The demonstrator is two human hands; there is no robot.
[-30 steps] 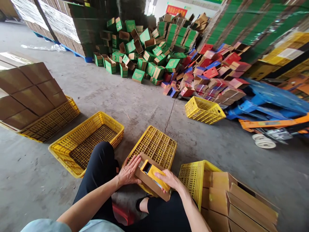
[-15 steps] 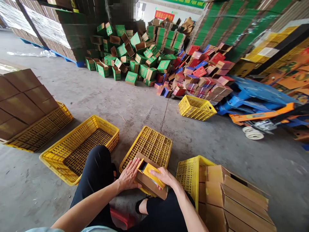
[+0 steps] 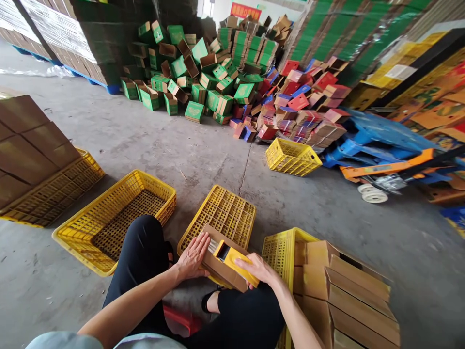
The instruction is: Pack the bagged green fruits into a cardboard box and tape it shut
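Observation:
A brown cardboard box (image 3: pixel 225 272) lies on an upturned yellow crate (image 3: pixel 232 213) between my knees. My left hand (image 3: pixel 194 257) rests flat on the box's left end, fingers stretched out and holding nothing. My right hand (image 3: pixel 256 268) is wrapped round a yellow tape dispenser (image 3: pixel 232 258), tilted across the top of the box. A short shiny strip of clear tape (image 3: pixel 213 246) shows between the dispenser's front and my left fingertips. The dispenser and my hands cover part of the box top.
On my right, a yellow crate (image 3: pixel 278 257) holds several brown boxes (image 3: pixel 348 291). An open crate (image 3: pixel 82 237) stands left of my knee, beside a crate loaded with boxes (image 3: pixel 32 135). Farther off are another crate (image 3: pixel 290 162), an orange pallet jack (image 3: pixel 392 167) and piled green cartons (image 3: pixel 194 111).
My right hand has drawn the tape dispenser rightward along the box, and a strip of clear tape now shows behind it. My left hand stays on the box's left end. The view has shifted slightly.

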